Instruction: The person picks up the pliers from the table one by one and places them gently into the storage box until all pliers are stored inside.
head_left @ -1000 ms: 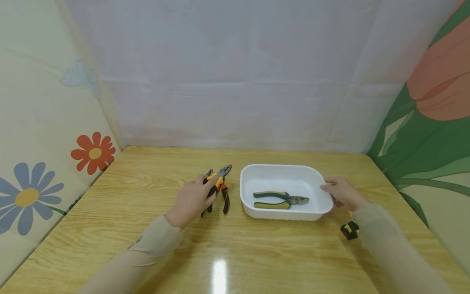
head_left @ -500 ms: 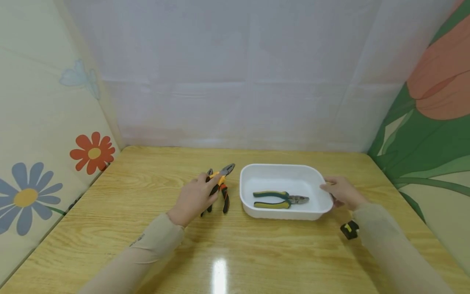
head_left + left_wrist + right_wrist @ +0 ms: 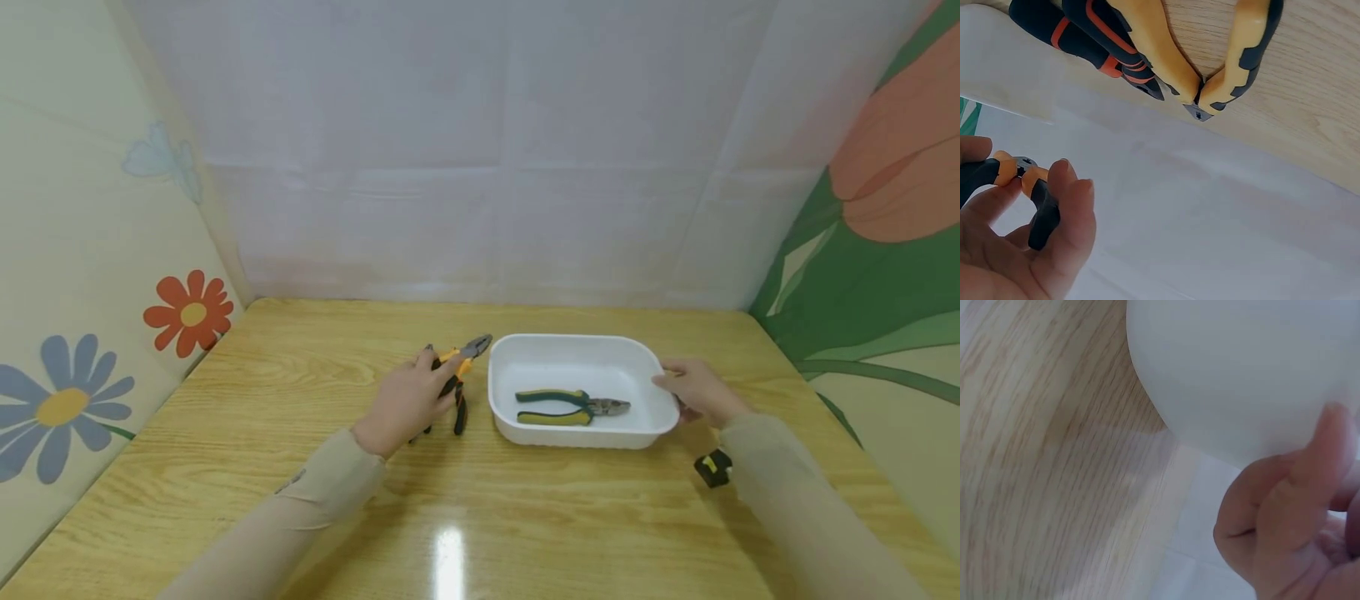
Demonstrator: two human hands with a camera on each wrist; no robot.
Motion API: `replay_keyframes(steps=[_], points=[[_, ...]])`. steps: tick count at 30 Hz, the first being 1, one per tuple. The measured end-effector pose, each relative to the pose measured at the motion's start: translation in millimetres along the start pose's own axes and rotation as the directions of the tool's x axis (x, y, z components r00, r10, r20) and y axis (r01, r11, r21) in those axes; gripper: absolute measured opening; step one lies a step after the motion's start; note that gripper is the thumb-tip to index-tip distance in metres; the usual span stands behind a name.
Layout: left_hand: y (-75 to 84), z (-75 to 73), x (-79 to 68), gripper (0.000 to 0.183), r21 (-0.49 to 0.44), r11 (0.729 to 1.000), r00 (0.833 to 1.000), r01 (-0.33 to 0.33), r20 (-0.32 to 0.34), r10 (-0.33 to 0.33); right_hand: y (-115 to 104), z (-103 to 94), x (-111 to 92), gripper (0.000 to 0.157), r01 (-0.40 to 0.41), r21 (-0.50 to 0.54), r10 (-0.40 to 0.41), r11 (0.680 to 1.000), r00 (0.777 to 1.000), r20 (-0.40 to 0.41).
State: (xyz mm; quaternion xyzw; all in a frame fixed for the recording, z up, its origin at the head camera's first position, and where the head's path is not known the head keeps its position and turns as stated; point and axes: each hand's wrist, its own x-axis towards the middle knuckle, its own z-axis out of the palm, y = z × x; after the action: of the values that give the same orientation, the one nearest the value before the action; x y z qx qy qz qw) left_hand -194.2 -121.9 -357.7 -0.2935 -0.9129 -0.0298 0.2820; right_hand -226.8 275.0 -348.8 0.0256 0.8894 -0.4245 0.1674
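My left hand (image 3: pixel 408 398) grips a pair of orange-and-black pliers (image 3: pixel 477 347), its grey nose pointing right close to the rim of a white plastic tray (image 3: pixel 581 437). In the left wrist view, fingers curl around the black handles of these pliers (image 3: pixel 1024 167). Below lie yellow-and-black pliers (image 3: pixel 1235 56) and a tool with black-and-red handles (image 3: pixel 1094 37), both partly covered by the hand in the head view. My right hand (image 3: pixel 699 392) pinches the tray's right end, thumb over the rim. Green-handled pliers (image 3: pixel 573 407) lie inside the tray, nose to the right.
A small black-and-yellow tape measure (image 3: pixel 713 468) rests beside my right sleeve. The wooden table (image 3: pixel 570 525) ends at a pale cloth backdrop (image 3: pixel 480 167), with flowered panels at both sides.
My left hand has moved a little to the right with the orange-and-black pliers, bringing their nose near the tray. The right hand and tray have stayed put.
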Motion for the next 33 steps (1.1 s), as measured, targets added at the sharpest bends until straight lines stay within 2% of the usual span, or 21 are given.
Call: replay_keyframes(steps=[7,15,25,33], points=[[2.5,-0.1,3.8,0.043,-0.037,0.999,1.000,-0.001,0.005,0.001,0.0,0.4,-1.2,0.053,0.003,-0.006,-0.003,1.000,1.000,-0.001],[4.1,3.1,8.4,0.041,-0.010,0.999,0.999,-0.041,0.003,0.041,-0.5,-0.2,-0.9,0.052,0.002,0.001,-0.002,1.000,1.000,-0.003],[5.5,3.7,13.4,0.042,-0.025,0.998,0.997,-0.050,0.058,0.052,-1.0,-0.5,0.6,0.052,0.005,0.003,-0.005,1.000,1.000,0.004],[5.9,6.0,18.2,0.041,-0.011,0.996,0.993,-0.085,0.082,0.086,0.1,-0.2,2.8,0.051,-0.012,-0.011,0.012,1.000,1.000,0.000]])
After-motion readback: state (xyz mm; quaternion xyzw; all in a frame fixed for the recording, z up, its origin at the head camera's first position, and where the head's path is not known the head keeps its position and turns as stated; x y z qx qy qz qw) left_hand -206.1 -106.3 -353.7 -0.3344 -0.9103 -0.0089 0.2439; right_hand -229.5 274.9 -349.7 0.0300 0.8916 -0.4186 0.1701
